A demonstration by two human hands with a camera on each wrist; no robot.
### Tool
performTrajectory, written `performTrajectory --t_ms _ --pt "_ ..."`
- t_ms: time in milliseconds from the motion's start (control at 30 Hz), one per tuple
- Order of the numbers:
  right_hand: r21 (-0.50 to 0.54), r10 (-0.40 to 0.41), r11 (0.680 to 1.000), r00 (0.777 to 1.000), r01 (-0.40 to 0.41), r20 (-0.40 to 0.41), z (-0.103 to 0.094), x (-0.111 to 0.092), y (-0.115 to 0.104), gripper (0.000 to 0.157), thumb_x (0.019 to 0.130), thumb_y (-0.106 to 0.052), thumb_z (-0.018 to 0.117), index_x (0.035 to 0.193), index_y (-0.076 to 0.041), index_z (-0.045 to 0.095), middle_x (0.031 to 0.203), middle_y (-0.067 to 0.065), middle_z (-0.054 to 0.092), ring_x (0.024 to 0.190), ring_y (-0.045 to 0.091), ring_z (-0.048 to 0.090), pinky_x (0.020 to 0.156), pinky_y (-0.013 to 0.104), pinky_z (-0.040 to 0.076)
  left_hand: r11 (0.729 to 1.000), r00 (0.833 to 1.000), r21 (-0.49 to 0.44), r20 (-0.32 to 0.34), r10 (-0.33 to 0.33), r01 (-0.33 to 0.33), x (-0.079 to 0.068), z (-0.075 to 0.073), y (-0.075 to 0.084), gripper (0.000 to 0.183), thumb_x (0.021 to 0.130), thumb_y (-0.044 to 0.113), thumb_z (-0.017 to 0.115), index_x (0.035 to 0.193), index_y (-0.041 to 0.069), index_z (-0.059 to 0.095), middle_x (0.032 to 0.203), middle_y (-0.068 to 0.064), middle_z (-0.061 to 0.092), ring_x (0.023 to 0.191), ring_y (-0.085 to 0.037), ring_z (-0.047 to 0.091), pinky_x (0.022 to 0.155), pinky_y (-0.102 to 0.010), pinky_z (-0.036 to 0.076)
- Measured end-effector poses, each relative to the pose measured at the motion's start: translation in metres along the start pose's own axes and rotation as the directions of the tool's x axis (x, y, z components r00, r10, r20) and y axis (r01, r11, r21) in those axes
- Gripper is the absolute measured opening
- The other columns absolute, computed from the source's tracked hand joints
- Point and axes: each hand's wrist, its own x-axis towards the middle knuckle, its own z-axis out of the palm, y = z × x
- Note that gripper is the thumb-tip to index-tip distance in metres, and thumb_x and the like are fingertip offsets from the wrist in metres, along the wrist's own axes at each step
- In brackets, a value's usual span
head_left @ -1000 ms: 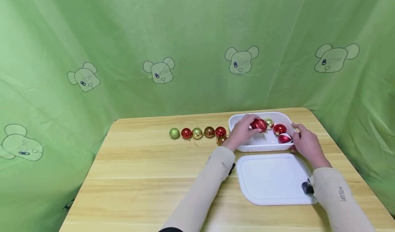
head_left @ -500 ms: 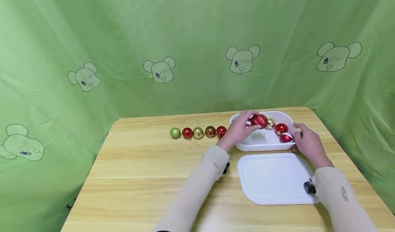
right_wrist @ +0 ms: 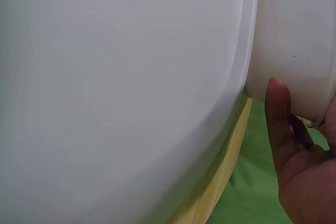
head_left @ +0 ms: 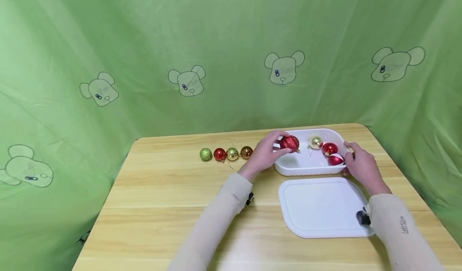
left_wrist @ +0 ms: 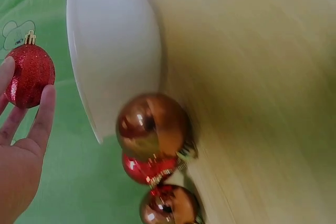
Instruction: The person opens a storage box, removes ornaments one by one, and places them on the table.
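Observation:
My left hand (head_left: 265,152) pinches a red glittery Christmas bauble (head_left: 290,143) over the left end of a white plastic box (head_left: 306,171). In the left wrist view the bauble (left_wrist: 32,74) has its gold cap upward, with fingers and thumb on its sides. My right hand (head_left: 362,167) grips the box's right end; in the right wrist view a digit presses the outer wall (right_wrist: 294,51). Inside the box lie a gold bauble (head_left: 316,142), a shiny red bauble (head_left: 330,148) and a red-and-white one (head_left: 335,159).
Left of the box runs a row of baubles: green glittery (head_left: 205,154), red (head_left: 219,154), gold (head_left: 232,154) and bronze (head_left: 247,152). My left hand hides the row's right end; another bronze bauble (left_wrist: 152,124) shows in the left wrist view. A white lid (head_left: 325,209) lies before the box.
My left hand has carried the red glittery bauble leftward, from the gold bauble's side to the box's left end. My right hand has stayed on the box.

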Motion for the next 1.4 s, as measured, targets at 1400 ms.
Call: performTrajectory --t_ms 1400 --pt "-0.037 -0.008 0.999 1.0 0.008 0.01 -0.005 0.0 -0.004 0.058 0.108 -0.02 0.036 0.16 0.001 0.025 0.103 0.03 0.06 0.067 0.024 0.066 0.056 0.032 0.055 0.99 0.991 0.047 -0.036 -0.128 0.129 -0.079 -0.066 -0.051 0.049 0.094 0.025 0.076 0.138 0.015 0.059 0.137 -0.005 0.063 0.122 -0.021 0.063 0.108 -0.042 0.054"
